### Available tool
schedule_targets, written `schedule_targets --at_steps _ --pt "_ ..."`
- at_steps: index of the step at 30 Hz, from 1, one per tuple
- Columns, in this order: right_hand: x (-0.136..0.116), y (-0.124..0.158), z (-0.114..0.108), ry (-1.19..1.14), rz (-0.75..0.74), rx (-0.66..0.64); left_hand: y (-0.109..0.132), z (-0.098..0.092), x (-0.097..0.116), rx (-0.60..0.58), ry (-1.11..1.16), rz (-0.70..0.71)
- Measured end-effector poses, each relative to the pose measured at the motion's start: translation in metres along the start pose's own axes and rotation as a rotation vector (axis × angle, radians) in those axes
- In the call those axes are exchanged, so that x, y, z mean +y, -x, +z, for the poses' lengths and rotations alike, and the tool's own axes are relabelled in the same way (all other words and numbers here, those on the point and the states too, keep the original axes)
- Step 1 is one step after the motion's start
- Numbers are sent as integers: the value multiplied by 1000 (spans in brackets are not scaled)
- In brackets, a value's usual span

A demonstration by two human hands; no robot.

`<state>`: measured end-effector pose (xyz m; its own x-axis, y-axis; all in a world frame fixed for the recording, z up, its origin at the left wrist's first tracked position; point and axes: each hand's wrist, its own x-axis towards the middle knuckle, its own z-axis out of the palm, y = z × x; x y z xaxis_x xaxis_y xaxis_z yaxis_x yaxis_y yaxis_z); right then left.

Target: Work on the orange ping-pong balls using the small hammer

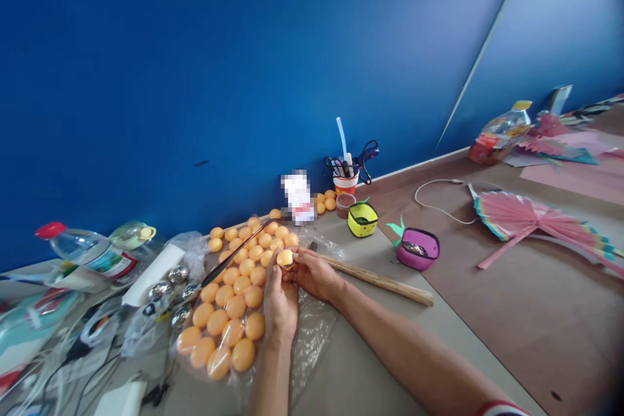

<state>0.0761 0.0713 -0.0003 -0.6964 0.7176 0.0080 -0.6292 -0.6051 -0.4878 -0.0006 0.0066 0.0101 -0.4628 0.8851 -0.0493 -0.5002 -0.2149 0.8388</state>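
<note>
A small shiny golden ball (285, 259) is held between the fingertips of both hands. My left hand (281, 305) grips it from the near left side, and my right hand (316, 274) closes on it from the right. Beneath and to the left of my hands lies a clear plastic bag (312, 331) full of orange balls (235, 307). Across the bag rests a thin dark stick (236, 252). Just beyond my right wrist, a wooden-handled tool (383, 279) lies on the table, its head partly hidden behind my hand.
Right of centre stand a yellow fabric box (362, 226) and a purple one (423, 253) with a silver ball inside. Behind them is a cup of pens (346, 181). Bottles (92, 250), silver balls (160, 289) and cables crowd the left; a pink paper fan (536, 221) lies right.
</note>
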Motion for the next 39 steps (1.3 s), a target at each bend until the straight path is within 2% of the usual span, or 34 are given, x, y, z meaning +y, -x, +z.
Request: schedule_targets --at_steps 9,14,18,27,39 --pt "0 0 1 -18 -3 16 3 1 1 -11 -64 77" --pt "-1 1 3 -35 -4 64 4 4 0 30 -88 65" --pt "-1 1 4 -20 -6 62 5 5 1 14 -137 77" --pt "-2 3 6 -19 -18 49 -1 -4 -6 5 -265 120" --pt "0 2 5 -20 -10 60 -2 -10 -15 53 -274 138"
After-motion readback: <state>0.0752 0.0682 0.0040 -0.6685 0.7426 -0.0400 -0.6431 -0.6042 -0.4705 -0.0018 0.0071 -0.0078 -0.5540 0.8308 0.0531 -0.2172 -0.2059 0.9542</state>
